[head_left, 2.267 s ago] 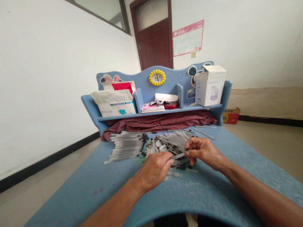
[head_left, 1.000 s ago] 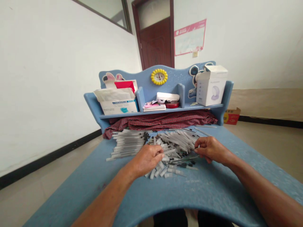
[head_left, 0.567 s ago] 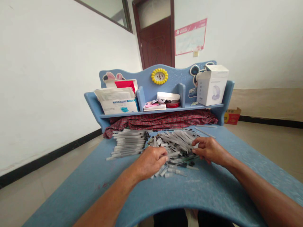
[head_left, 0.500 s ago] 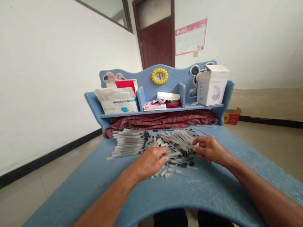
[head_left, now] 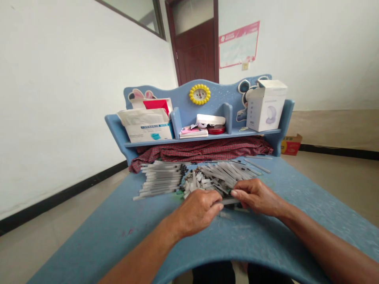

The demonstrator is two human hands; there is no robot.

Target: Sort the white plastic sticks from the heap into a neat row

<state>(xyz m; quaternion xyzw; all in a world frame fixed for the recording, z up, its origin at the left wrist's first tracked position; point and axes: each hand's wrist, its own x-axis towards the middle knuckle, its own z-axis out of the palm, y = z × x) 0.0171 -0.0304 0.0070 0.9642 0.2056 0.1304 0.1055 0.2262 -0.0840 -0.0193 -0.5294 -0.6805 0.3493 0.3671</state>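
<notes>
Left grip (head_left: 201, 211) closed around one translucent pen barrel (head_left: 229, 201), its visible length reaching rightward to the right grip (head_left: 257, 197). Right grip: thumb and forefinger drawn together beside that barrel; a small dark piece seen at the fingertips, but whether it is held cannot be told. Just beyond the left grip, a heap of small white plastic parts (head_left: 198, 179), partly hidden by the knuckles. Beyond the right grip, a fanned stack of pen barrels (head_left: 227, 171); past it, a loose stick (head_left: 257, 165). Beyond and left of the left grip, a row of black-ended barrels (head_left: 161, 179) laid side by side. All carried by the blue desk (head_left: 266, 244). Farther beyond both grips, a red checked cloth (head_left: 201, 151) bunched beneath a blue shelf (head_left: 175, 123), on which a face-mask box (head_left: 148, 133) is stood to the left and a white carton (head_left: 266, 110) to the right.
</notes>
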